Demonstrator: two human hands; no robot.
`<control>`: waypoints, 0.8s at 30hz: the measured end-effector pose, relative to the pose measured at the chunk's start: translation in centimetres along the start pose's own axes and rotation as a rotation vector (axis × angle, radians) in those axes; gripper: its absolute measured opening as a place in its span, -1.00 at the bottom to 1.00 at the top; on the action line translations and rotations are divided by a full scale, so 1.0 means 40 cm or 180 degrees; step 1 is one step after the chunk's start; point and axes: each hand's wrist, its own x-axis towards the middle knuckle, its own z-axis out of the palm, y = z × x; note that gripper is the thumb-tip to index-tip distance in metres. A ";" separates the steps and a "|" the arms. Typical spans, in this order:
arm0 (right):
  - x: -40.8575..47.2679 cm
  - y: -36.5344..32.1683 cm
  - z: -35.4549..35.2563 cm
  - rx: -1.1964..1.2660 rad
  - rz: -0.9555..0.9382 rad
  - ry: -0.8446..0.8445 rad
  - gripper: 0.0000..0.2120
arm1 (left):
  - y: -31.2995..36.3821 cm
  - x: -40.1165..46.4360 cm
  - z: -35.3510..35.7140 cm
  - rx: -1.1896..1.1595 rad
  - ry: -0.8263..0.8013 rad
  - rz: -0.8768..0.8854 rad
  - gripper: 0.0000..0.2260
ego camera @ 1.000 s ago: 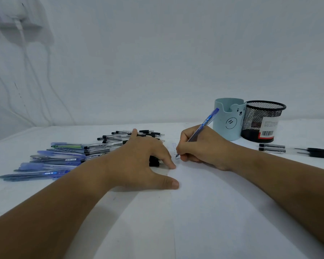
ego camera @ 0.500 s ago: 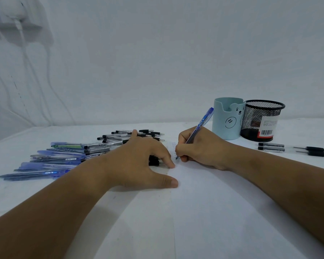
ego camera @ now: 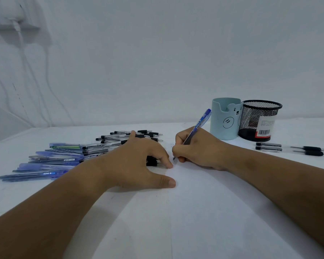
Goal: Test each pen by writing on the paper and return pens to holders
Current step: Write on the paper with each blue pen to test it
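At the white table (ego camera: pixel 232 230), I watch my right hand (ego camera: pixel 200 148) curl its fingers round a blue pen (ego camera: pixel 197 127), barrel slanting up and to the right, tip down on the paper (ego camera: pixel 204 212) just beside a few small ink marks. My left hand (ego camera: pixel 137 161) lies palm down with fingers relaxed and spread, thumb stretched along the sheet's left edge, index fingertip near the pen's tip; it holds nothing, and part of it hides some of the pens behind it. Both forearms reach in from the lower corners of the view. Left of that hand lies a loose heap of pens (ego camera: pixel 67 157), blue-capped ones nearer the edge and clear black-tipped ones farther back, overlapping too much for me to count. Beyond the right hand stand two holders, touching or nearly so: a pale blue bear cup (ego camera: pixel 225 120) and a black mesh cup (ego camera: pixel 258 120) with a barcode label. Two black-gripped pens (ego camera: pixel 292 149) lie side by side to the right of them.
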 end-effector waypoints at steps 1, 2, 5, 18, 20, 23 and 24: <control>0.000 0.000 0.000 -0.0037 -0.0011 0.0018 -0.75 | 0.001 -0.001 0.000 -0.0008 0.0004 0.0002 -0.69; 0.000 0.000 -0.001 -0.0061 -0.0020 0.0040 -0.75 | 0.001 -0.001 0.000 -0.0006 0.0007 0.0000 -0.69; 0.001 0.004 0.000 0.0036 0.0013 0.0066 -0.75 | 0.001 -0.003 -0.001 0.0021 0.0001 0.0003 -0.68; 0.000 0.007 -0.003 -0.0036 -0.0089 0.0016 -0.74 | 0.001 -0.002 -0.001 -0.0053 -0.0020 -0.0009 -0.67; 0.001 0.009 -0.004 -0.0062 -0.0109 0.0049 -0.74 | -0.001 -0.002 -0.001 -0.0066 -0.0017 -0.0009 -0.67; 0.000 0.009 -0.006 -0.0074 -0.0128 0.0010 -0.75 | -0.001 -0.002 -0.001 -0.0026 -0.0027 0.0010 -0.66; 0.000 0.009 -0.006 -0.0070 -0.0125 -0.0001 -0.75 | -0.001 -0.002 -0.001 -0.0007 -0.0038 0.0017 -0.66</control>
